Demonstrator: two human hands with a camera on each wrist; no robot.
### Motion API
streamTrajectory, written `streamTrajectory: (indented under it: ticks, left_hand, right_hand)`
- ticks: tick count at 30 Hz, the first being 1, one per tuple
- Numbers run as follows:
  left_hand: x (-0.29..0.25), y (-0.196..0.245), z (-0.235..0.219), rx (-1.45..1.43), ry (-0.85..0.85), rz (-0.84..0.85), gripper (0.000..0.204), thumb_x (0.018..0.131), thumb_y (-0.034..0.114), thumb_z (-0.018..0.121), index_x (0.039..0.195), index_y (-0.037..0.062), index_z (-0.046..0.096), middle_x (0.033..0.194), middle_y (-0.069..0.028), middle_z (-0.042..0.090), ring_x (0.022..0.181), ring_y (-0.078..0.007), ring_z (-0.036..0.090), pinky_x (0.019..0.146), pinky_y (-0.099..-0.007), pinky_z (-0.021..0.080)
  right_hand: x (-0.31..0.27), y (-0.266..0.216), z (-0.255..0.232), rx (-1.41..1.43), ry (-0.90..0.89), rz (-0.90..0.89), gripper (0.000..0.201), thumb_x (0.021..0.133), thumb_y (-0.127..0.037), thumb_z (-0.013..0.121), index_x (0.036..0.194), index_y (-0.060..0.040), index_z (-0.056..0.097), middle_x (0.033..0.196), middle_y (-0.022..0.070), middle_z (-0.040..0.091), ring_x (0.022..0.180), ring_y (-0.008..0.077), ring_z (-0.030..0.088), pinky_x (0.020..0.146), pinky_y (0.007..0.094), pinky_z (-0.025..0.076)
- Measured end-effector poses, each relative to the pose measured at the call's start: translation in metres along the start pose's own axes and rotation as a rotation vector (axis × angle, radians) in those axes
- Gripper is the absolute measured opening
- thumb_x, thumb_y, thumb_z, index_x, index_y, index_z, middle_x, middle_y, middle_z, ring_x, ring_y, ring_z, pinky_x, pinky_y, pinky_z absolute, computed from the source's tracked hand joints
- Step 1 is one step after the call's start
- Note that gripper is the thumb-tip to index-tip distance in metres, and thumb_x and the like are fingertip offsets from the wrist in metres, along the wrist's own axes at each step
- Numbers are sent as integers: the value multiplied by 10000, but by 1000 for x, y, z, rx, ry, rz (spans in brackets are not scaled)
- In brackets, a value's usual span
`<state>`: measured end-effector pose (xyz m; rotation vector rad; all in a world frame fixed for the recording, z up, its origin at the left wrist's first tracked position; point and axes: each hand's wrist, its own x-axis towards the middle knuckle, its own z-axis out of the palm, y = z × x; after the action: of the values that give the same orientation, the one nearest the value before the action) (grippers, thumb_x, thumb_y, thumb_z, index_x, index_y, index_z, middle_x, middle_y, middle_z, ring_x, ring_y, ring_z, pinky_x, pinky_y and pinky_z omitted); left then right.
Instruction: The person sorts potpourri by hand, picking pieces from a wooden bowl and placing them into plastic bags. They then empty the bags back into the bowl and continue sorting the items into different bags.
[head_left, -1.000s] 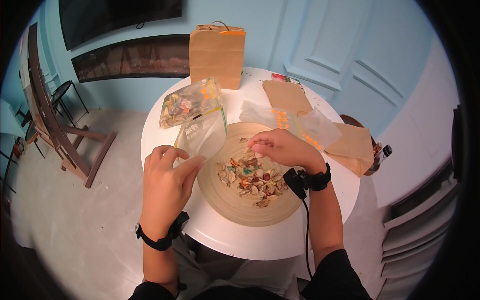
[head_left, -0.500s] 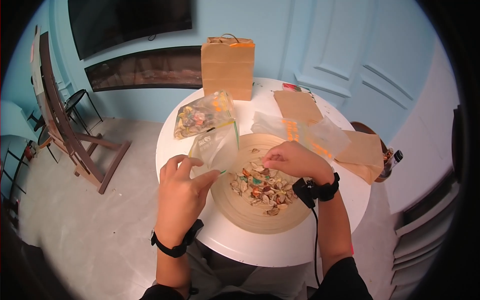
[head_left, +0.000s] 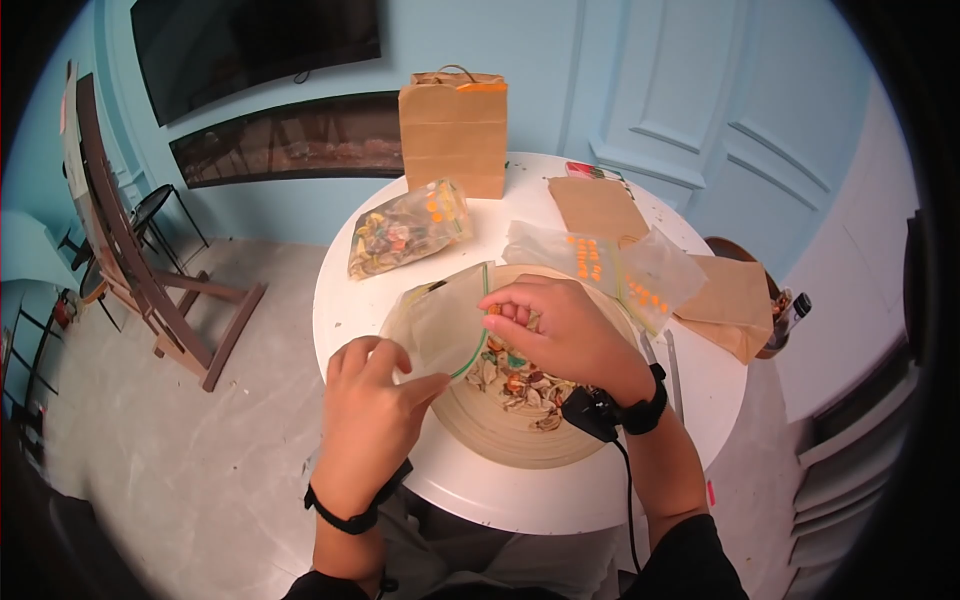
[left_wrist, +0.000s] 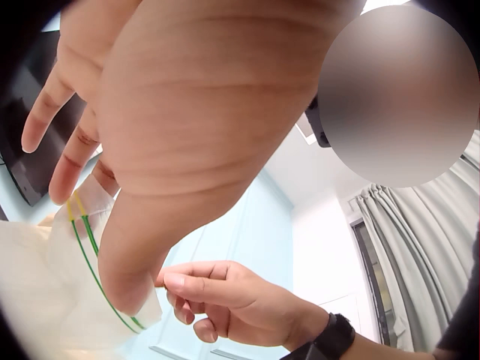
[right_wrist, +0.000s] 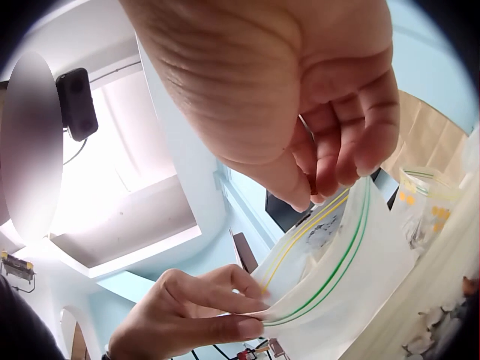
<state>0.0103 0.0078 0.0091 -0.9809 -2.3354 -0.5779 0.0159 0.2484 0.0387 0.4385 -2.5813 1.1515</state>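
Note:
My left hand [head_left: 372,415] pinches the edge of a clear zip bag [head_left: 437,325] between thumb and fingers. The bag's mouth, with green and yellow zip strips, gapes in the right wrist view. At that mouth is my right hand [head_left: 565,335], its fingers curled against the thumb. A small reddish-orange dried petal [right_wrist: 312,184] shows between its fingertips, mostly hidden. Below lies a round wooden plate [head_left: 500,452] bearing a heap of dried petals [head_left: 530,390] in beige, orange and green. The bag overlaps the plate's left side in the head view.
A filled clear bag [head_left: 405,235] lies at the back left of the white round table [head_left: 440,490], before an upright brown paper bag [head_left: 455,135]. To the right are clear bags with orange print [head_left: 575,252], flat brown paper [head_left: 600,208] and tweezers-like metal [head_left: 673,370].
My right hand has moved from over the petals up and left to the bag's mouth. The bag, held in my left hand, has shifted toward the plate and me.

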Motion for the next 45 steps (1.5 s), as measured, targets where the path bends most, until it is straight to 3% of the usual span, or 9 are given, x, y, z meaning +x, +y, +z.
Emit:
streamTrajectory:
  ticks: [5, 8, 11, 17, 20, 23, 36, 42, 45]
  left_hand:
    - [-3, 5, -22, 31, 33, -41, 222, 692, 114, 856, 898, 195, 832, 849, -29, 535, 916, -275, 549, 793, -405, 464]
    - [0, 0, -19, 29, 94, -60, 243, 687, 73, 854, 910, 168, 830, 843, -49, 527, 895, -277, 544, 755, -410, 461]
    - [3, -3, -14, 19, 144, -93, 235, 712, 47, 844, 929, 135, 825, 834, -66, 516, 874, -276, 529, 735, -404, 453]
    - [6, -9, -8, -14, 156, -136, 215, 739, 42, 839, 941, 112, 822, 827, -64, 511, 865, -269, 520, 731, -393, 452]
    - [5, -10, -9, -43, 128, -143, 228, 739, 39, 837, 957, 102, 820, 855, -70, 547, 882, -273, 542, 743, -402, 469]
    - [3, -11, -11, -61, 102, -156, 232, 742, 37, 833, 965, 100, 819, 883, -74, 577, 901, -279, 559, 751, -409, 478]
    - [5, -31, -8, -211, 152, -234, 170, 788, 66, 817, 955, 96, 813, 906, -75, 611, 918, -281, 569, 741, -404, 476]
    - [15, -42, 5, -314, 298, -184, 158, 798, 37, 800, 947, 90, 807, 913, -74, 625, 898, -279, 587, 744, -398, 485]
    - [26, -52, 28, -364, 480, -144, 184, 788, -3, 787, 947, 87, 804, 938, -79, 643, 905, -286, 613, 757, -385, 504]
  right_hand:
    - [0, -14, -10, 47, -20, 183, 218, 913, -213, 750, 977, -6, 731, 697, 35, 655, 599, 132, 556, 601, 275, 476]
    - [1, -10, -16, -68, -38, 254, 276, 908, -293, 718, 976, -25, 724, 689, 94, 696, 627, 222, 649, 611, 341, 486]
    - [-2, 8, -22, -240, -66, 177, 226, 918, -260, 670, 978, -50, 729, 809, 140, 726, 734, 295, 685, 673, 398, 518]
    - [-10, 37, -24, -438, -240, 171, 209, 863, -127, 666, 1039, -32, 726, 868, 139, 735, 818, 322, 697, 755, 406, 541]
    - [-10, 45, -22, -435, -224, 151, 228, 845, -156, 689, 1035, -37, 732, 845, 136, 727, 806, 315, 697, 751, 404, 543]
    - [-7, 38, -23, -492, -275, 270, 188, 853, -173, 625, 978, -94, 741, 930, 127, 736, 908, 334, 690, 827, 423, 544]
    - [-3, 39, -17, -568, -297, 388, 153, 848, -216, 673, 899, -119, 779, 850, 103, 749, 810, 310, 711, 752, 404, 556]
    - [-23, 43, -5, -532, -418, 398, 135, 907, -179, 673, 975, -100, 760, 830, 98, 741, 807, 299, 706, 734, 399, 541]
    - [-30, 41, -11, -503, -414, 394, 143, 923, -167, 663, 1005, -84, 746, 846, 101, 740, 799, 295, 704, 727, 391, 534]
